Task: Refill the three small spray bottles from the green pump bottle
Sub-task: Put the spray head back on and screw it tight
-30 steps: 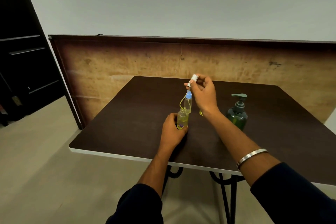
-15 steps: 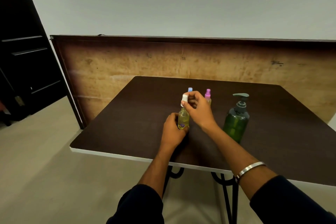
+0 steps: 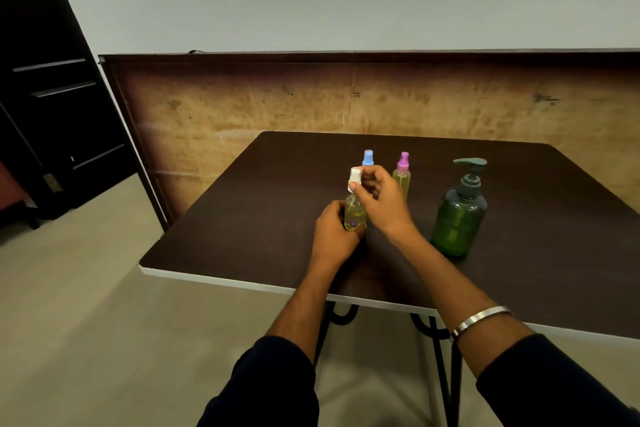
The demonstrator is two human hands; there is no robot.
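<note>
3 small spray bottles and 1 green pump bottle stand on the dark brown table, all upright. Nearest bottle holds yellowish liquid w/ a purple mark low on its side; left hand is wrapped round its lower body, fingers curled on it, base on the tabletop near the table's middle. Right hand reaches over from the right, thumb and fingertips pinched on the white spray cap sitting at the top of that bottle; can't tell if the cap is fully seated or screwed down. Just behind, partly hidden by the right hand, is the blue-capped bottle, only its top showing. Beside it to the right is the pink-capped bottle, yellowish liquid visible, close to the right hand's knuckles but apart. Pump bottle is further right, well apart from both hands, dark pump head w/ spout pointing left. Right wrist has a silver bangle; both arms in dark sleeves. Table edge is white, black metal legs below. Behind the table is a worn brown panel under a pale wall, dark door at left.
</note>
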